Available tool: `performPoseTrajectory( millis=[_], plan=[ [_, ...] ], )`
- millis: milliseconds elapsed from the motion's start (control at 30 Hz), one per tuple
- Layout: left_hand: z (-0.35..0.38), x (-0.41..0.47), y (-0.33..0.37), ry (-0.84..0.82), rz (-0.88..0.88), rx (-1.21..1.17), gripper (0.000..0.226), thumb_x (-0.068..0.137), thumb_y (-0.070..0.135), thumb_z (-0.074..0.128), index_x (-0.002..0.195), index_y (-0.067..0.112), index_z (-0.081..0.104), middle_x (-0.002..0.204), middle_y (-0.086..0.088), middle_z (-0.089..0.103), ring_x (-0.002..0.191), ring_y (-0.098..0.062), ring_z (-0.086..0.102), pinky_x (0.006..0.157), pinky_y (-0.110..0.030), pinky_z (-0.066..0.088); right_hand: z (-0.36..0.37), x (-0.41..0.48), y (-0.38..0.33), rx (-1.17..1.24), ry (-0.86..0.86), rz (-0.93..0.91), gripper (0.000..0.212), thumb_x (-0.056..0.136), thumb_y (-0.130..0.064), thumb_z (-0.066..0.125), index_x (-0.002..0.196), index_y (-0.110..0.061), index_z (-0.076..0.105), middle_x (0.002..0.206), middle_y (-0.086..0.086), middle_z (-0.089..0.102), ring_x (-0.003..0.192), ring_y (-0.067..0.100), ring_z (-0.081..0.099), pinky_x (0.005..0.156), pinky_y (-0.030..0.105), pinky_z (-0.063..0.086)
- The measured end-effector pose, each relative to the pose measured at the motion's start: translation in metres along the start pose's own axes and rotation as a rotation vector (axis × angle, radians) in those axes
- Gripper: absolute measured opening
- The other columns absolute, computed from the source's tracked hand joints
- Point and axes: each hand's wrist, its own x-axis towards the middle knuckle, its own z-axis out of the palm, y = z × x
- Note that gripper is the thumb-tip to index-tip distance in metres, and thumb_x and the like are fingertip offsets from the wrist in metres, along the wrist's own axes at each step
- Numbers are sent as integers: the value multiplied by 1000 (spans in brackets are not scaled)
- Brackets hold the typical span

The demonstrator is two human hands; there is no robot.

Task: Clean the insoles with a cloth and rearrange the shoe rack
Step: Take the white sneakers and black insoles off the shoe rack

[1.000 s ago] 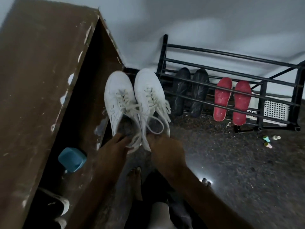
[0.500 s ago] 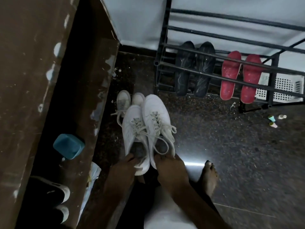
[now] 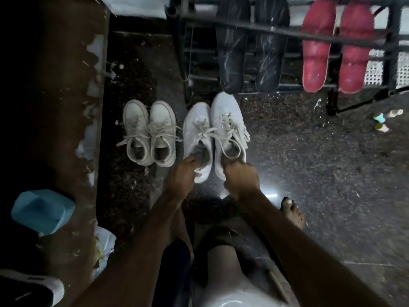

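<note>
**Grip state.** The left hand (image 3: 180, 176) pinches the heel collar of the left white sneaker (image 3: 197, 127). The right hand (image 3: 241, 179) is curled round the heel of the right white sneaker (image 3: 225, 116). Both shoes point toe-first at the shoe rack (image 3: 295, 34), beside a second pair (image 3: 149, 129) standing on the floor (image 3: 309, 162). The dim view does not show whether the held soles already rest on the floor.

**Hazards.**
- The toe of the right sneaker lies just beside the lower ends of the black insoles (image 3: 232, 47). A forward push may dislodge them from the rails. The red insoles (image 3: 316, 52) stand well apart.
- The loose laces (image 3: 221, 134) trail over both shoes and may snag on a rail or on the other shoe.
- A heel-only hold lets the toe swing or drop, and an uneven release would leave the pair skewed.
</note>
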Motion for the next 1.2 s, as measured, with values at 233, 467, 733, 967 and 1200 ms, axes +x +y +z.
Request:
performPoseTrajectory(
  millis=[233, 467, 733, 967, 1200],
  plan=[
    [39, 34, -37, -48, 19, 87, 33, 84, 3, 71, 117, 5, 70, 128, -11, 64, 114, -32, 62, 89, -39, 50, 57, 53, -6, 41, 15, 32, 36, 92, -10, 53, 127, -5, 47, 110, 9, 68, 101, 32, 68, 81, 43, 53],
    [57, 49, -38, -128, 5, 146, 32, 86, 4, 61, 116, 11, 70, 117, -14, 68, 106, -35, 64, 89, -41, 52, 94, 68, -7, 28, -41, 45, 33, 98, -4, 36, 130, -3, 46, 119, 14, 63, 108, 35, 63, 85, 45, 51],
    [77, 50, -22, -180, -50, 150, 48, 82, -3, 65, 128, 10, 59, 131, -9, 56, 110, -33, 61, 91, -44, 52, 112, 77, 16, 117, -132, 15, 53, 98, -9, 37, 148, -3, 22, 147, 17, 38, 138, 37, 30, 101, 53, 42],
    [36, 36, 17, -17, -167, 42, 42, 92, 10, 56, 134, 15, 53, 140, -9, 49, 121, -33, 55, 95, -45, 48, 83, 59, 23, 155, -71, -10, 52, 95, -18, 48, 143, -8, 31, 148, 14, 39, 140, 32, 29, 106, 53, 34],
    [-45, 49, 84, 269, -296, -264, 38, 97, 26, 54, 135, 20, 55, 135, -5, 58, 119, -29, 57, 97, -45, 48, -7, 41, 49, 206, 107, -47, 53, 89, -25, 61, 135, -8, 42, 129, 13, 55, 121, 33, 50, 96, 47, 45]
  ],
)
